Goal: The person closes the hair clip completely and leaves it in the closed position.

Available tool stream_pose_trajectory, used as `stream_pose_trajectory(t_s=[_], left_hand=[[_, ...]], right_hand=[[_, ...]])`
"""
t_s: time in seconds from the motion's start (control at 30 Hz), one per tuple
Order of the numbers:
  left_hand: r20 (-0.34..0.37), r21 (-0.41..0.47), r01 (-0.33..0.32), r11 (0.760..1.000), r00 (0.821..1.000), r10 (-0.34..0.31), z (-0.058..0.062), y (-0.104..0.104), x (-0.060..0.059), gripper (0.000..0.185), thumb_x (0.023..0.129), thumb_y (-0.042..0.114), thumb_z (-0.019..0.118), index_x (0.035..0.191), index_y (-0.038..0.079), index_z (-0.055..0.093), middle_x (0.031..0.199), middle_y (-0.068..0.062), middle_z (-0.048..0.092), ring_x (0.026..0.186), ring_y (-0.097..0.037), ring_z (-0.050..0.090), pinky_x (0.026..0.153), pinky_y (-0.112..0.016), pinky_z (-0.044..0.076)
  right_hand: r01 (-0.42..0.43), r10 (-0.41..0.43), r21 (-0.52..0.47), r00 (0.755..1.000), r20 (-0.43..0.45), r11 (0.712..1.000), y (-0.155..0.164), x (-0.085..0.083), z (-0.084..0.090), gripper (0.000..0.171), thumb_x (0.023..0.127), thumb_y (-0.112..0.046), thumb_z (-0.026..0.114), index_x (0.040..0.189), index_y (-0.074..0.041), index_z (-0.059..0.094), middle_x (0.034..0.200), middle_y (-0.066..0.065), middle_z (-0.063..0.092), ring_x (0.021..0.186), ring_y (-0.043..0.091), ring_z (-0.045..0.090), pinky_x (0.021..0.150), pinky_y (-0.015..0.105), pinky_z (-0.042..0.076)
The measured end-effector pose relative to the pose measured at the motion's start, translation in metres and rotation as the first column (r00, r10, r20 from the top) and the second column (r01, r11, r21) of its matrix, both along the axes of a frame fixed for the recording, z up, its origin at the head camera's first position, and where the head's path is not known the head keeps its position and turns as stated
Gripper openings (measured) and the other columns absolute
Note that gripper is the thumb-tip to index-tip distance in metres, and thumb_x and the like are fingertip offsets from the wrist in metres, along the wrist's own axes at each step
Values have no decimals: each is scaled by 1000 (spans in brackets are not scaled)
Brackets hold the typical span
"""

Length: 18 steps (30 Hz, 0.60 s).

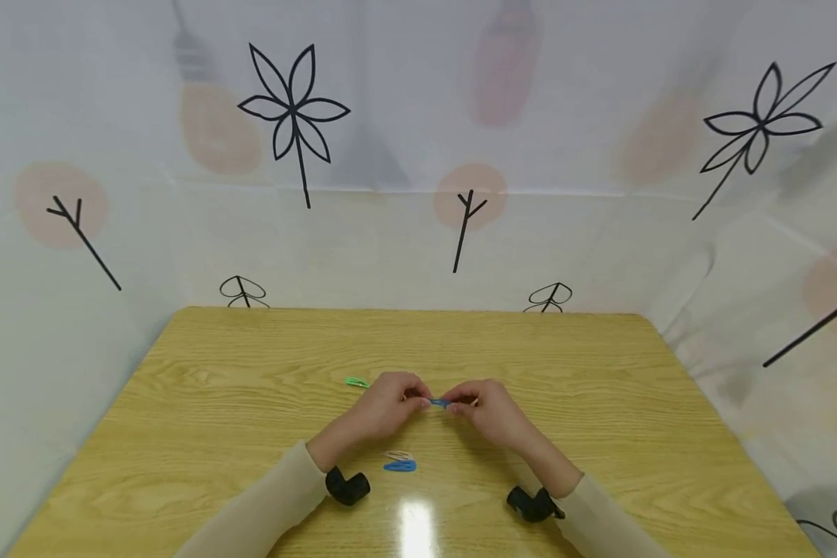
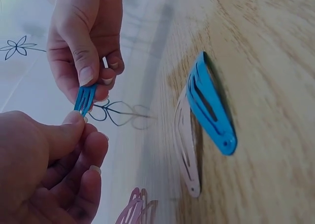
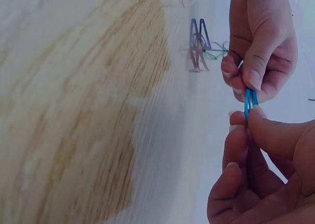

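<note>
A small blue snap hair clip (image 1: pixel 438 402) is held between both hands over the table. My left hand (image 1: pixel 385 404) pinches one end of it between thumb and fingertips. At the other end, the thumb and fingers of my right hand (image 1: pixel 497 415) pinch it, the remaining fingers curled beneath. In the left wrist view the held clip (image 2: pixel 85 99) shows its slotted face, partly covered by fingertips. A second, larger blue hair clip (image 2: pixel 212 106) lies on the wood, partly overlapping a pale pink hair clip (image 2: pixel 192 177) in that view.
A green hair clip (image 1: pixel 356 382) lies just beyond my left hand on the wooden table (image 1: pixel 586 372). Purple and reddish clips (image 3: pixel 201 49) show blurred in the right wrist view. A patterned white cloth (image 1: pixel 390 248) hangs behind the table's far edge.
</note>
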<state>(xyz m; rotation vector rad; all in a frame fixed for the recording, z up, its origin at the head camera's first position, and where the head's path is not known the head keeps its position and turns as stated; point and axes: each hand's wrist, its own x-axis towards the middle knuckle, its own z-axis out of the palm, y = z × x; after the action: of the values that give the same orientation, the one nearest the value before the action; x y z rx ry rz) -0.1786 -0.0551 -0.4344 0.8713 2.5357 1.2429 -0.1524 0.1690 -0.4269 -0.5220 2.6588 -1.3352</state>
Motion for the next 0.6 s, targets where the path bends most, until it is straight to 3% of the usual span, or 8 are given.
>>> stream_pose_trajectory(t_s=[0.6], left_hand=[[27, 33, 53, 998, 998, -53, 3, -8, 7, 9, 101, 17, 61, 97, 17, 70, 90, 5, 66, 77, -8, 57, 69, -27, 48]], right_hand=[[-68, 66, -41, 997, -37, 997, 0, 12, 3, 11, 95, -8, 68, 100, -9, 77, 95, -2, 71, 75, 14, 58, 63, 26, 49]])
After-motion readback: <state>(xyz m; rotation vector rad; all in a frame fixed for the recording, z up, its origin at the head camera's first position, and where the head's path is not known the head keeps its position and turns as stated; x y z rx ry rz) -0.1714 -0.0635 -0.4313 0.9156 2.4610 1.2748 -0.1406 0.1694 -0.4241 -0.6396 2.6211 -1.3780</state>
